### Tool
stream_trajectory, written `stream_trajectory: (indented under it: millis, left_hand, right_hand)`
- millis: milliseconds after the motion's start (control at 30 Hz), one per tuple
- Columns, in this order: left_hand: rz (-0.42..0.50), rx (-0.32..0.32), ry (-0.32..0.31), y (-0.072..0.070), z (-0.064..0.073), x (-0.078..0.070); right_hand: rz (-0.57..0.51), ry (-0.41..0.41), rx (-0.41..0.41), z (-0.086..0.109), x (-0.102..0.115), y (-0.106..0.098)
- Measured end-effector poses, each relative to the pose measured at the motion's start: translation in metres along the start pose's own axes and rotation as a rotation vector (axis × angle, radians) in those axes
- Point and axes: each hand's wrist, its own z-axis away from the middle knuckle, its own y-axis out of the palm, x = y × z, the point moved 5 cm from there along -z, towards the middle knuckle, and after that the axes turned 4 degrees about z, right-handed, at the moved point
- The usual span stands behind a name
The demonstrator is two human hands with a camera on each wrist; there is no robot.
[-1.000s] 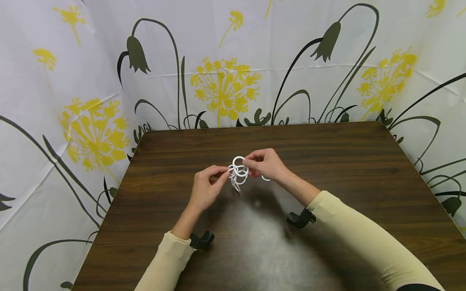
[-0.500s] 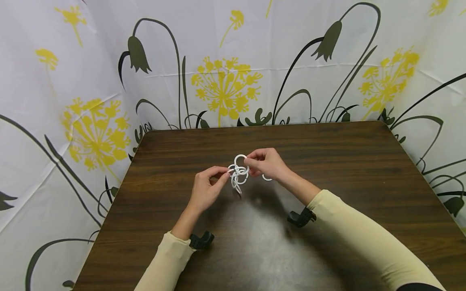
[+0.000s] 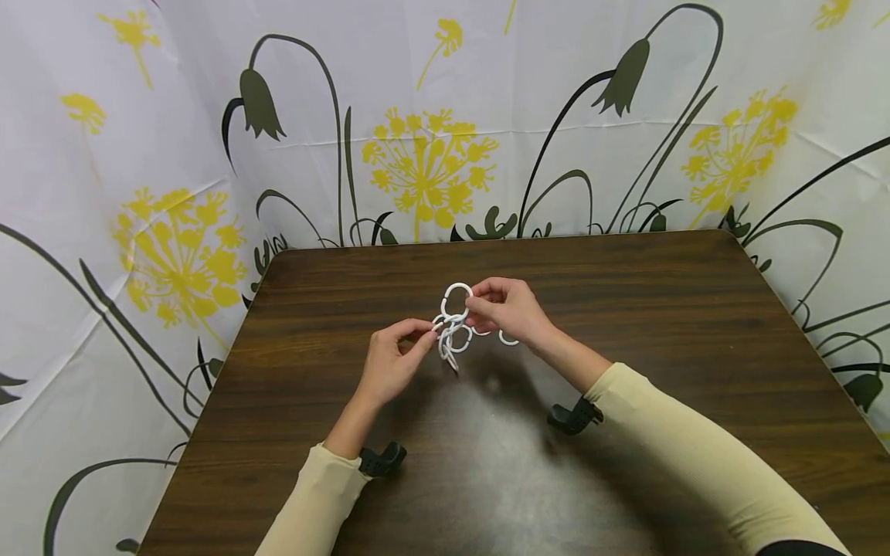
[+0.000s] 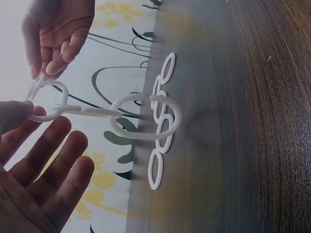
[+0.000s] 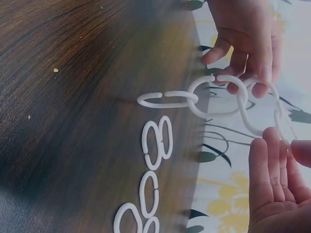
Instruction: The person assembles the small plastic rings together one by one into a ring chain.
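A short chain of linked white split rings (image 3: pixel 457 285) hangs between my hands above the table. My left hand (image 3: pixel 391 361) pinches a ring of it between thumb and index finger; in the left wrist view its other fingers are spread. My right hand (image 3: pixel 513 310) pinches the upper ring between thumb and fingertips. Lower down, a linked ring (image 4: pixel 178 116) dangles over the tabletop. Narrow gaps show in some rings, as in the linked ring (image 5: pixel 221 115) of the right wrist view. Fingers partly cover the held rings.
Several loose white rings (image 5: pixel 142 194) lie in a row on the dark wooden table (image 3: pixel 334 286), partly hidden behind the hands in the head view. A flower-printed curtain (image 3: pixel 431 69) hangs behind the table. Each wrist wears a black camera (image 3: pixel 573 417).
My right hand has risen slightly, lifting the upper ring away from the cluster. The left hand holds nearly still. More of a loose ring shows under the right hand.
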Motion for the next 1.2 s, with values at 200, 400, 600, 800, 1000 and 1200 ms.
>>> stream_trajectory:
  millis: [200,400,600,800,1000,1200]
  left_hand:
    - [-0.052,-0.008,0.002,-0.001,-0.001,-0.002]
    - [0.040,-0.012,-0.038,0.000,-0.006,-0.005]
    - [0.187,-0.012,-0.089,0.000,-0.012,-0.011]
    - [0.206,-0.012,-0.115,-0.003,-0.010,-0.044]
    - [0.209,-0.019,-0.105,-0.005,-0.009,-0.045]
    - [0.205,-0.021,-0.094,-0.006,-0.006,-0.043]
  right_hand:
    - [-0.013,-0.008,0.026,0.002,0.003,0.005]
    - [-0.001,0.003,0.062,0.004,0.002,0.010]
    - [0.029,0.000,0.092,0.003,-0.001,0.010]
    - [0.062,-0.009,0.141,0.003,-0.002,0.009]
    - [0.259,-0.091,0.166,-0.002,-0.011,-0.006]
    - [0.781,-0.267,0.078,-0.006,-0.030,-0.033]
